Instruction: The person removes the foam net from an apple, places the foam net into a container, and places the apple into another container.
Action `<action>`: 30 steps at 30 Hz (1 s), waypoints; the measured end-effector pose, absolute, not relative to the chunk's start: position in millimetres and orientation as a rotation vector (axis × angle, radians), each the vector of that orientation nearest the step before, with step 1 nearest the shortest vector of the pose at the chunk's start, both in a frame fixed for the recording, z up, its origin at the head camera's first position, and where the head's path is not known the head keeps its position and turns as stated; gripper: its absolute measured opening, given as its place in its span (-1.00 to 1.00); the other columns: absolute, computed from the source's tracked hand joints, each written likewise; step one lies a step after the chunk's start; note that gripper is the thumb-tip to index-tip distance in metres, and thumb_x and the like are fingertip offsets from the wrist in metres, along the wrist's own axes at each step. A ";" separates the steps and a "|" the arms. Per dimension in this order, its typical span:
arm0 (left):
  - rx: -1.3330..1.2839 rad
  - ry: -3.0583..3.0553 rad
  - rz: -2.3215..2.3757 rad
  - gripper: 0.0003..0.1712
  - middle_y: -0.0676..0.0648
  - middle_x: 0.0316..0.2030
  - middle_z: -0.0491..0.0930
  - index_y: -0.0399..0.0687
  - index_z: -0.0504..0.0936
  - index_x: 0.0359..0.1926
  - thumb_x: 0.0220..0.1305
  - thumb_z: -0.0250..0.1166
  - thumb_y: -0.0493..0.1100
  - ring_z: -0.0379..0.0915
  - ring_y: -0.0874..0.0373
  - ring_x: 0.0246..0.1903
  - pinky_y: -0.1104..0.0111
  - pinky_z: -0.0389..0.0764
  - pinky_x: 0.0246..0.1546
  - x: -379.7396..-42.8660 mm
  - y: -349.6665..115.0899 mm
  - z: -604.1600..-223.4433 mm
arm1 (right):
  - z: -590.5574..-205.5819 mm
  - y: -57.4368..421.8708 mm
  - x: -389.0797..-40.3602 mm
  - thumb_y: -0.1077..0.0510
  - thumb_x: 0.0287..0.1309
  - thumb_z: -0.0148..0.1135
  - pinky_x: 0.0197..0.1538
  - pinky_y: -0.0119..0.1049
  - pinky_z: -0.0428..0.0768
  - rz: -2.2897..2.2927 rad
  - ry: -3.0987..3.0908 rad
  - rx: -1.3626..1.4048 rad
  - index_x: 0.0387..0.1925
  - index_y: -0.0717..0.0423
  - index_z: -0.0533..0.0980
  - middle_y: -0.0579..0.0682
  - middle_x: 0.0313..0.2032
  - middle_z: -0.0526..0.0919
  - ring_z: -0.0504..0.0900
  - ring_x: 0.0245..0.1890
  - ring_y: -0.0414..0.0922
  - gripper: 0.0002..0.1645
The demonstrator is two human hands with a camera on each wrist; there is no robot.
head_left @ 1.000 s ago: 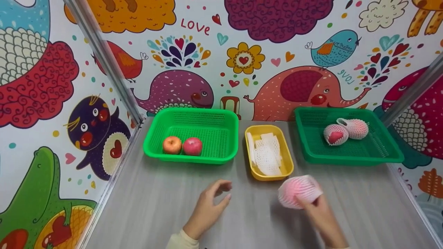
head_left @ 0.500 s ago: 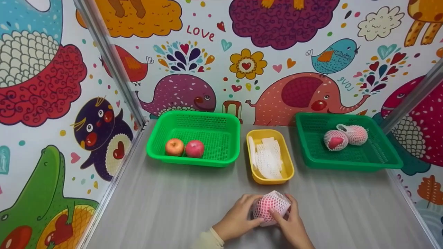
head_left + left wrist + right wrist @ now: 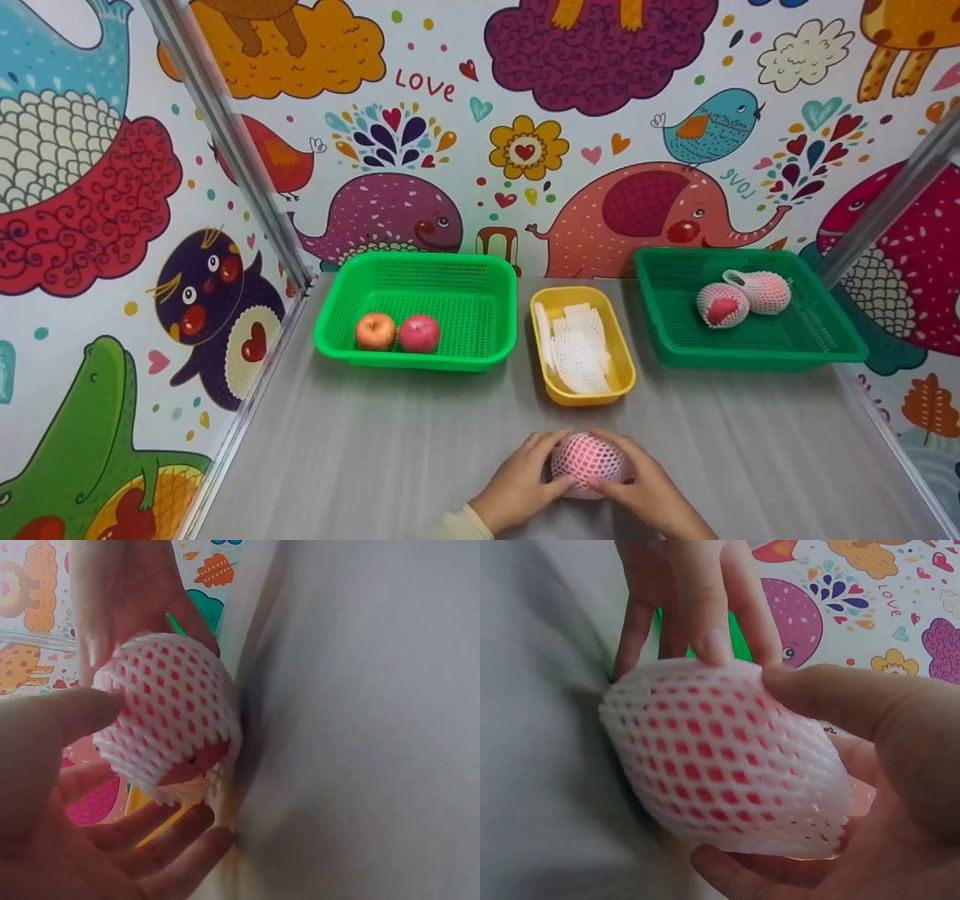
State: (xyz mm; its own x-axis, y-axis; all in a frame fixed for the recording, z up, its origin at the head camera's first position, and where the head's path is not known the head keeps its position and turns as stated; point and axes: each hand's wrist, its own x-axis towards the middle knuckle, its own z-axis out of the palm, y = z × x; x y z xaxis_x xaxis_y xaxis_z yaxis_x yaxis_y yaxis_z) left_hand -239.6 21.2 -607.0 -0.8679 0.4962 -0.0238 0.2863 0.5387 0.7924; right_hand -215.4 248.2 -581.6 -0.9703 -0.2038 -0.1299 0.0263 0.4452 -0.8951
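Observation:
In the head view a red apple (image 3: 588, 459) in a white foam net (image 3: 697, 757) is between both hands, near the front of the table. My left hand (image 3: 519, 480) holds it from the left, thumb in front and fingers behind. From the right side, my right hand (image 3: 651, 486) grips it the same way. The left wrist view shows bare red skin at one end, where the net stops. Loose net edge sticks out at the right hand's side in the right wrist view. The apple's underside is hidden.
A bright green basket (image 3: 416, 363) at back left holds two bare apples (image 3: 418, 334). The yellow basket (image 3: 589, 399) in the middle contains flat white foam nets (image 3: 579, 349). In the dark green basket (image 3: 757, 358) at back right lie two netted fruits (image 3: 723, 305). Patterned walls enclose the table.
The right hand has brought the netted apple left and toward the front. My left hand has moved right and taken hold of it too. The apple has been turned between the hands.

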 end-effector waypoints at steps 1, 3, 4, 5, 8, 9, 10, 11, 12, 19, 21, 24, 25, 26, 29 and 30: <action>0.632 2.515 1.268 -0.28 0.15 0.20 0.42 0.26 0.35 0.43 0.31 0.35 0.19 0.39 0.32 0.15 0.25 0.47 0.18 -240.0 21.1 -607.0 | -581.9 248.4 -215.6 0.01 0.01 0.57 0.14 0.12 0.50 -1.551 2.475 -0.137 0.37 0.01 0.40 0.17 0.29 0.43 0.41 0.25 0.16 -0.11; 0.579 2.457 1.360 -0.32 0.13 0.16 0.44 0.21 0.40 0.38 0.30 0.38 0.13 0.44 0.34 0.05 0.32 0.53 0.10 -241.2 21.2 -606.3 | -581.8 248.3 -216.8 0.02 -0.04 0.59 0.21 0.16 0.43 -1.569 2.481 -0.052 0.32 -0.02 0.45 0.13 0.27 0.46 0.42 0.25 0.13 -0.15; 0.550 2.421 1.412 -0.35 0.12 0.13 0.45 0.18 0.43 0.35 0.30 0.39 0.10 0.46 0.35 -0.01 0.35 0.56 0.03 -241.8 21.4 -606.1 | -581.6 247.9 -217.6 0.02 -0.05 0.60 0.24 0.18 0.40 -1.582 2.480 0.003 0.30 -0.04 0.47 0.10 0.26 0.48 0.42 0.26 0.11 -0.17; 0.519 2.386 1.464 -0.40 0.10 0.09 0.46 0.16 0.46 0.32 0.30 0.40 0.06 0.48 0.35 -0.07 0.38 0.58 -0.04 -242.4 21.5 -606.1 | -581.3 247.7 -218.4 0.02 -0.06 0.60 0.25 0.18 0.38 -1.595 2.478 0.060 0.27 -0.06 0.49 0.08 0.26 0.49 0.42 0.26 0.10 -0.19; 0.399 2.257 1.635 -0.53 0.08 -0.05 0.49 0.14 0.54 0.20 0.30 0.42 -0.06 0.53 0.30 -0.25 0.41 0.62 -0.25 -243.1 22.4 -605.9 | -580.3 246.8 -219.8 -0.05 -0.06 0.59 0.22 0.15 0.42 -1.591 2.493 0.194 0.22 -0.11 0.54 0.02 0.23 0.53 0.45 0.24 0.05 -0.25; 0.364 2.218 1.681 -0.56 0.07 -0.09 0.50 0.13 0.54 0.17 0.31 0.41 -0.10 0.55 0.27 -0.29 0.40 0.62 -0.30 -243.0 22.8 -606.2 | -580.4 246.6 -220.0 -0.07 -0.05 0.59 0.20 0.13 0.45 -1.589 2.499 0.220 0.20 -0.12 0.55 0.00 0.21 0.54 0.47 0.22 0.03 -0.27; 0.335 2.182 1.720 -0.59 0.06 -0.12 0.52 0.13 0.55 0.15 0.31 0.40 -0.12 0.57 0.24 -0.31 0.39 0.63 -0.33 -243.0 23.2 -606.7 | -580.4 246.7 -219.9 -0.08 -0.04 0.58 0.18 0.10 0.46 -1.587 2.503 0.233 0.19 -0.12 0.56 0.00 0.20 0.55 0.48 0.20 0.02 -0.29; 0.314 2.155 1.750 -0.61 0.06 -0.15 0.54 0.13 0.55 0.14 0.32 0.39 -0.15 0.59 0.22 -0.33 0.37 0.63 -0.35 -242.8 23.4 -607.2 | -580.6 246.7 -219.9 -0.10 -0.04 0.58 0.17 0.08 0.48 -1.581 2.511 0.241 0.19 -0.12 0.56 -0.01 0.19 0.56 0.50 0.18 0.00 -0.29; 0.300 2.130 1.777 -0.62 0.05 -0.16 0.55 0.12 0.55 0.14 0.33 0.37 -0.18 0.60 0.19 -0.35 0.36 0.64 -0.37 -242.5 23.8 -607.5 | -580.8 246.8 -219.7 -0.10 -0.04 0.58 0.13 0.04 0.50 -1.581 2.512 0.250 0.18 -0.13 0.56 -0.01 0.17 0.58 0.52 0.13 -0.01 -0.30; 0.271 2.061 1.864 -0.51 0.00 -0.06 0.51 0.11 0.53 0.17 0.39 0.06 -0.47 0.61 0.15 -0.37 0.28 0.69 -0.38 -239.7 24.5 -609.2 | -585.8 248.0 -218.8 -0.02 -0.02 0.59 0.00 -0.11 0.55 -1.607 2.546 0.289 0.07 -0.04 0.60 -0.04 0.05 0.63 0.57 -0.02 -0.08 -0.42; 0.255 2.039 1.872 -0.45 0.01 -0.03 0.51 0.12 0.53 0.17 0.37 0.01 -0.52 0.62 0.14 -0.35 0.28 0.70 -0.36 -238.9 24.4 -609.8 | -587.4 248.3 -218.6 0.01 -0.02 0.59 0.01 -0.11 0.55 -1.608 2.567 0.292 0.03 -0.02 0.60 -0.05 0.02 0.63 0.57 -0.01 -0.09 -0.45; 0.240 2.034 1.850 -0.48 0.03 -0.01 0.52 0.16 0.54 0.17 0.38 0.10 -0.49 0.62 0.13 -0.37 0.28 0.69 -0.35 -237.3 24.2 -611.2 | -588.8 248.5 -217.5 0.03 -0.03 0.59 0.02 -0.14 0.54 -1.614 2.587 0.282 -0.02 -0.01 0.61 -0.06 -0.01 0.64 0.57 0.00 -0.09 -0.49; 0.235 2.035 1.841 -0.50 0.04 -0.01 0.52 0.17 0.54 0.17 0.38 0.15 -0.46 0.63 0.13 -0.37 0.28 0.69 -0.35 -236.6 24.3 -612.0 | -589.2 248.6 -216.7 0.04 -0.03 0.59 0.01 -0.16 0.54 -1.615 2.589 0.279 -0.03 0.00 0.61 -0.06 -0.02 0.64 0.57 -0.01 -0.10 -0.50; 0.225 2.030 1.835 -0.51 0.04 0.00 0.52 0.18 0.54 0.17 0.37 0.20 -0.44 0.63 0.12 -0.38 0.27 0.68 -0.34 -235.9 24.4 -612.6 | -589.6 248.7 -215.8 0.06 -0.03 0.59 -0.02 -0.19 0.54 -1.622 2.587 0.278 -0.05 0.00 0.61 -0.05 -0.03 0.64 0.57 -0.03 -0.10 -0.52; 0.211 2.008 1.831 -0.51 0.04 0.01 0.52 0.20 0.54 0.17 0.34 0.29 -0.38 0.62 0.11 -0.36 0.25 0.68 -0.33 -234.5 23.4 -614.6 | -591.0 248.7 -213.3 0.11 -0.02 0.58 -0.04 -0.22 0.53 -1.633 2.581 0.284 -0.09 0.04 0.61 -0.04 -0.07 0.65 0.57 -0.06 -0.10 -0.57; 0.204 2.004 1.826 -0.52 0.05 0.02 0.52 0.21 0.54 0.17 0.34 0.30 -0.36 0.62 0.12 -0.35 0.25 0.68 -0.32 -234.1 23.1 -614.6 | -591.3 248.7 -212.5 0.13 -0.01 0.58 -0.06 -0.24 0.54 -1.641 2.578 0.292 -0.11 0.05 0.61 -0.04 -0.09 0.65 0.57 -0.09 -0.10 -0.60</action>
State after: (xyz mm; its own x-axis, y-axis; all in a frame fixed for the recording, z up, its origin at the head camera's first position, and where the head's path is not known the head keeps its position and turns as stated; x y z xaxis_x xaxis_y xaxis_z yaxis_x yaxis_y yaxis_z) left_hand -234.1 23.1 -614.6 -0.9011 0.3815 -0.2062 -0.1700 0.1268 0.9773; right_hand -212.5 248.7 -591.3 -0.9794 0.1213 -0.1613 0.1975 0.4110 -0.8900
